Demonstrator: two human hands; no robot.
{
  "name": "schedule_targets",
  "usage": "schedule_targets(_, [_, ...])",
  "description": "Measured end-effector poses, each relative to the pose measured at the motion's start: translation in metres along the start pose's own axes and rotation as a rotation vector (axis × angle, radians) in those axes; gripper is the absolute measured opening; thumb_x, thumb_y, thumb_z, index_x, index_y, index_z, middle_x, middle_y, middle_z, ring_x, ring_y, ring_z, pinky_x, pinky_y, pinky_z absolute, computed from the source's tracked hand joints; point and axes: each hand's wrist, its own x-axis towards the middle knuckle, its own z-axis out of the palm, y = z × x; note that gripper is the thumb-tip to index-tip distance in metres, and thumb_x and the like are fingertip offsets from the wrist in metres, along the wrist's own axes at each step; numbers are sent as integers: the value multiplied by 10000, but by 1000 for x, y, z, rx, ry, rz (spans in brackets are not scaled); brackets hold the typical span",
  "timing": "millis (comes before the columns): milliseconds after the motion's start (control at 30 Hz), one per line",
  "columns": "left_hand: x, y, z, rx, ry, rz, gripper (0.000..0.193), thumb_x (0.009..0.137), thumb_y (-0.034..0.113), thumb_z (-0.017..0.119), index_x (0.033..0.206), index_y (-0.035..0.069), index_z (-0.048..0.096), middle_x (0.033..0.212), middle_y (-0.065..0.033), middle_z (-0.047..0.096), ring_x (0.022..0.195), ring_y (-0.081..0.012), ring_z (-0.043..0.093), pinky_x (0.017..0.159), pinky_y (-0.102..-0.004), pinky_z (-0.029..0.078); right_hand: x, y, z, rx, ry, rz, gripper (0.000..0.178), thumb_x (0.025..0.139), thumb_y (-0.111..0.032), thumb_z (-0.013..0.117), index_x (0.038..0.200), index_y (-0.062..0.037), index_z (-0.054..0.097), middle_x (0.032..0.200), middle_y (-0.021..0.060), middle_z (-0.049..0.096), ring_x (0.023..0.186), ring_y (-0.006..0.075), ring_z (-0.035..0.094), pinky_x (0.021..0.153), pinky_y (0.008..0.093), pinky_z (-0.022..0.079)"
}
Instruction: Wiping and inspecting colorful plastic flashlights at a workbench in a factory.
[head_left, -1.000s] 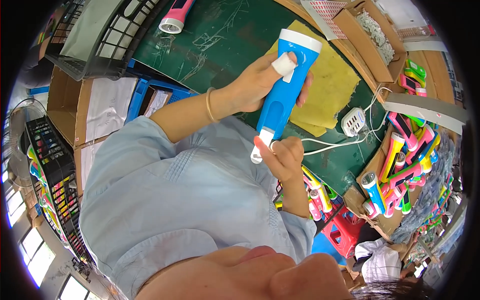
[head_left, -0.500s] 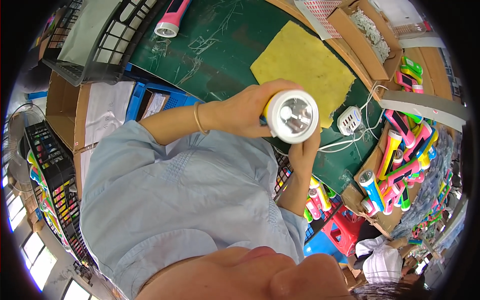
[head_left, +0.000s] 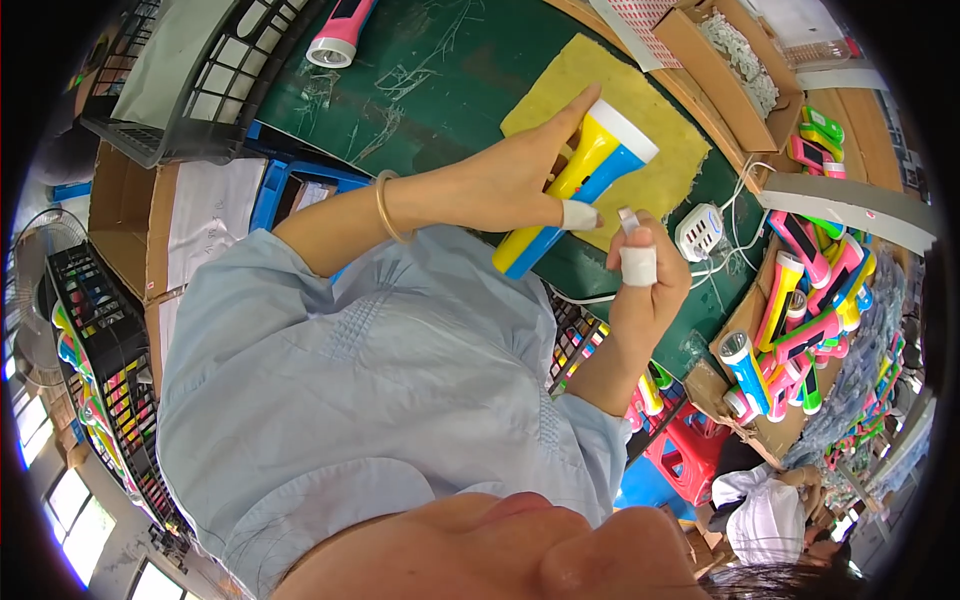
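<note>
My left hand [head_left: 515,185], with a bangle on its wrist and white tape round the thumb, is closed on a yellow and blue flashlight [head_left: 607,160]. The flashlight slants over the green table, its white head pointing up and right, its tail showing below my palm. Beside it, apart from the flashlight, is my right hand [head_left: 648,265] with its fingers curled and white tape on a finger. A small pale piece shows at those fingertips; what it is I cannot make out. Under the flashlight's head lies a yellow cloth [head_left: 660,130].
A white power strip [head_left: 699,233] with cables lies right of my hands. Several coloured flashlights fill a carton [head_left: 715,395] at the right. A pink flashlight [head_left: 335,40] lies at the far left, near a black crate [head_left: 215,95]. A small carton [head_left: 690,50] holds white pieces.
The flashlight has turned from facing its lens toward me to lying slantwise, head up and right. My right hand has come off it and moved right and down.
</note>
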Motion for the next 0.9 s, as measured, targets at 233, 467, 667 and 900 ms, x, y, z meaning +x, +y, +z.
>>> schedule_targets(233, [2,-8,8,246,226,109,649,594,184,700,1114,-49,390,933,-168,498,852,-300,521,744,-354,436,10,2,8,-332,-65,121,199,831,-98,566,694,25,490,597,126,457,491,233,462,464,305,351])
schedule_targets(467, [8,-14,15,277,366,114,624,599,118,725,1106,-11,384,878,-138,532,745,-237,556,657,-314,458,8,-1,16,-674,-3,50,198,835,-115,564,692,11,509,615,142,496,516,312,477,468,340,367])
schedule_targets(667, [8,-15,21,317,440,197,700,632,138,710,1174,-63,314,878,-248,539,792,-394,563,671,-404,460,11,17,25,-736,108,-94,168,839,-125,558,730,-9,504,618,148,507,525,328,508,461,369,380])
schedule_targets(900, [12,-2,0,252,421,116,566,657,184,707,1066,-39,386,825,-203,547,715,-324,576,626,-367,461,-4,-10,4,-275,218,-6,137,867,-82,475,939,2,556,778,108,607,629,133,550,510,242,399])
